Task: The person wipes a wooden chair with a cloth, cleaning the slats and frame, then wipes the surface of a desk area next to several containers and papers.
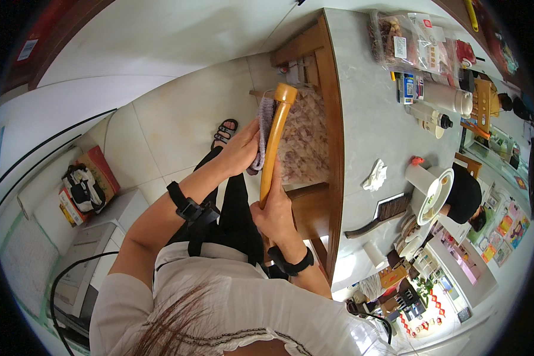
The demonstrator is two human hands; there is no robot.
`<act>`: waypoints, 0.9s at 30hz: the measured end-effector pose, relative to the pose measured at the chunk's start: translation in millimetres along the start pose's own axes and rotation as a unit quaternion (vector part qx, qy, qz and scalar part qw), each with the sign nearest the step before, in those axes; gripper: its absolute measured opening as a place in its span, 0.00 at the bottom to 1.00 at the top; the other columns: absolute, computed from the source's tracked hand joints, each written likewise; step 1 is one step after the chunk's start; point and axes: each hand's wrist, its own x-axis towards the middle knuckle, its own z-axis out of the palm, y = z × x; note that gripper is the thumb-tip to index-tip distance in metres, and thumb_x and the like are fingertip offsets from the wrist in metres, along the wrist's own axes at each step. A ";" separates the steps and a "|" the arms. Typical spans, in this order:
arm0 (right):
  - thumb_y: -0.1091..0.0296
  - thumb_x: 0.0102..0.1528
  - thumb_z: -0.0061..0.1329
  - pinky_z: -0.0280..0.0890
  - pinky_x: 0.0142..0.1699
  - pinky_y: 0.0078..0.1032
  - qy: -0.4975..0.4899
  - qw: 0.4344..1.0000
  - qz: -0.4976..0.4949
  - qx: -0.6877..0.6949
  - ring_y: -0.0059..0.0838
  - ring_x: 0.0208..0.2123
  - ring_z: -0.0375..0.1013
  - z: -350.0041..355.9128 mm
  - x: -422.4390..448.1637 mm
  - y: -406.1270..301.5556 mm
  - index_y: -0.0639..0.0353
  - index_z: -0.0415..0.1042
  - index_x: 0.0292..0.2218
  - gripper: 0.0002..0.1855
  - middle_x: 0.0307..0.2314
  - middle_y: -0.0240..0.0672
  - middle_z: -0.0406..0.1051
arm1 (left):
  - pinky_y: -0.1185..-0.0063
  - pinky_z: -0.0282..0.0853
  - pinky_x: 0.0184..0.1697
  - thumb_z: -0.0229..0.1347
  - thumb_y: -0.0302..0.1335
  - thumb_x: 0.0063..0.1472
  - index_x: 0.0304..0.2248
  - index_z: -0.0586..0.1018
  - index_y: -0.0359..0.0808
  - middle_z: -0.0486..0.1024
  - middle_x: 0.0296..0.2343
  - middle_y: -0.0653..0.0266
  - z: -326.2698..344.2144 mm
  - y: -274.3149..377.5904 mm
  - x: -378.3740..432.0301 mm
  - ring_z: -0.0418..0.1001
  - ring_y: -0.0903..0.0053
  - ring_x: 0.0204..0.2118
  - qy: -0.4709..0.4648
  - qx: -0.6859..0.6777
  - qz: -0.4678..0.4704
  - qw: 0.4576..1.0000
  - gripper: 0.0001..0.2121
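Observation:
A curved, varnished wooden stick (272, 149) with a thick round knob at its upper end slants up in front of me. My right hand (273, 216) is wrapped around its lower part. Beside the stick, my left hand (242, 151) grips a grey-purple knitted cloth (265, 127). The cloth lies along the stick's left side; whether it touches the wood is hard to see. Behind both is a wooden chair (309, 202) with a floral seat cushion (305, 142). Black straps circle my left forearm and right wrist.
A grey-topped table (365, 120) with a wooden edge stands right. On it are a dark-bristled brush (389, 211), crumpled tissue (375, 175), a bottle (431, 115), packaged food (409, 42) and a white container (420, 178). A person (465, 196) sits beyond. A bag (83, 188) rests at left.

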 end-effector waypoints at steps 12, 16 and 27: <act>0.85 0.42 0.47 0.71 0.48 0.39 -0.027 0.998 0.031 -0.040 0.63 0.46 0.71 -14.0 -26.0 22.0 0.57 0.32 0.68 0.58 0.52 0.63 0.64 | 0.69 0.66 0.52 0.37 0.32 0.73 0.56 0.66 0.32 0.71 0.50 0.46 46.8 -63.8 19.2 0.71 0.53 0.50 -0.029 -0.175 -0.053 0.983 0.18; 0.85 0.43 0.48 0.71 0.50 0.39 -0.035 0.997 0.038 -0.051 0.62 0.48 0.70 -17.9 -32.0 31.9 0.59 0.32 0.68 0.57 0.54 0.63 0.63 | 0.68 0.64 0.57 0.39 0.23 0.68 0.58 0.63 0.29 0.55 0.61 0.47 46.4 -65.9 16.4 0.66 0.51 0.56 -0.056 -0.042 0.050 0.996 0.20; 0.85 0.44 0.47 0.72 0.40 0.39 -0.011 0.996 -0.026 -0.088 0.57 0.37 0.75 -36.9 -40.9 43.7 0.58 0.35 0.68 0.55 0.41 0.59 0.72 | 0.71 0.52 0.65 0.32 0.34 0.73 0.65 0.53 0.37 0.48 0.66 0.52 64.5 -68.1 34.1 0.53 0.56 0.66 -0.151 -0.157 -0.161 0.963 0.24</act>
